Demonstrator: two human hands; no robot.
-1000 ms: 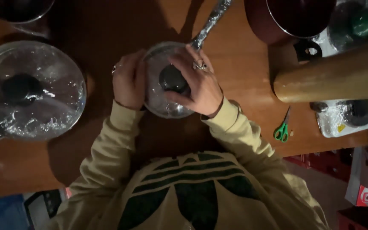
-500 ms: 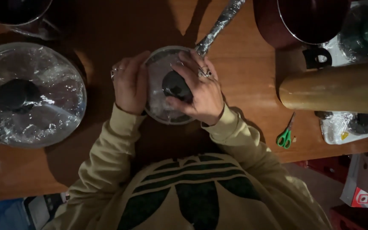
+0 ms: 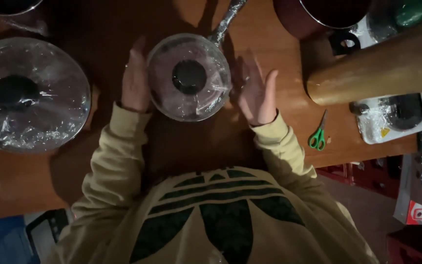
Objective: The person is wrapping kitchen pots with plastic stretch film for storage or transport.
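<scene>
A small pot with a glass lid and black knob (image 3: 189, 77), wrapped in clear film, stands on the wooden table (image 3: 279, 63) in front of me. Its film-wrapped handle (image 3: 226, 19) points away to the upper right. My left hand (image 3: 136, 80) rests flat against the pot's left side, fingers together and pointing away. My right hand (image 3: 256, 89) is held open just right of the pot, palm toward it, apart from the rim. Neither hand grips anything.
A larger film-wrapped lidded pan (image 3: 30, 95) sits at the left. A dark red pot (image 3: 318, 17) stands at the top right, a thick wooden roll (image 3: 382, 66) lies at the right. Green-handled scissors (image 3: 317, 134) lie near the table's edge, beside a wrapped white appliance (image 3: 391, 117).
My right hand has come off the lid's knob and moved out to the pot's right side. My left hand has slid from the rim to the left side.
</scene>
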